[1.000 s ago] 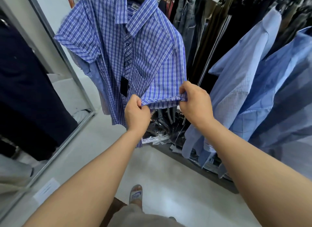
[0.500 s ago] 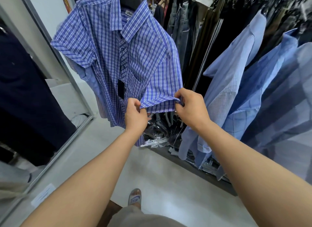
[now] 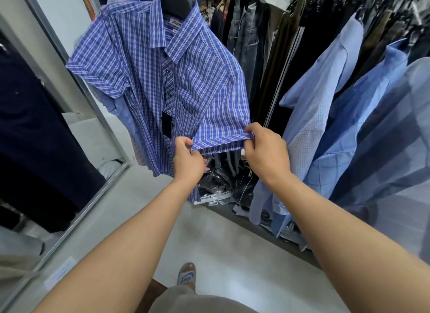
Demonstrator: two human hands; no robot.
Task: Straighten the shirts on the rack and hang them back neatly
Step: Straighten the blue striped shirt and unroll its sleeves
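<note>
Shirt count first: one blue-white plaid shirt [image 3: 149,63], short-sleeved, collar up. Hangs on one dark hanger [image 3: 176,2] at top centre, at the left end of the row of hung clothes, just beside the mirror [image 3: 35,126]. One black tag [image 3: 167,124] dangling at the button placket. Two hands on one sleeve cuff [image 3: 221,141], the sleeve on the right as seen. Left hand [image 3: 187,163] closed in a pinch on the cuff's left end. Right hand [image 3: 267,156] closed in a pinch on its right end. Cuff pulled flat between them. To the right, at least three pale blue shirts [image 3: 321,91] hung side by side, touching; exact number hard to tell. Behind the plaid shirt, a packed line of dark trousers [image 3: 267,56], too many to count. Below them, several plastic-wrapped packs [image 3: 221,182], number unclear. One sandalled foot [image 3: 186,275] on the grey floor [image 3: 221,242].
</note>
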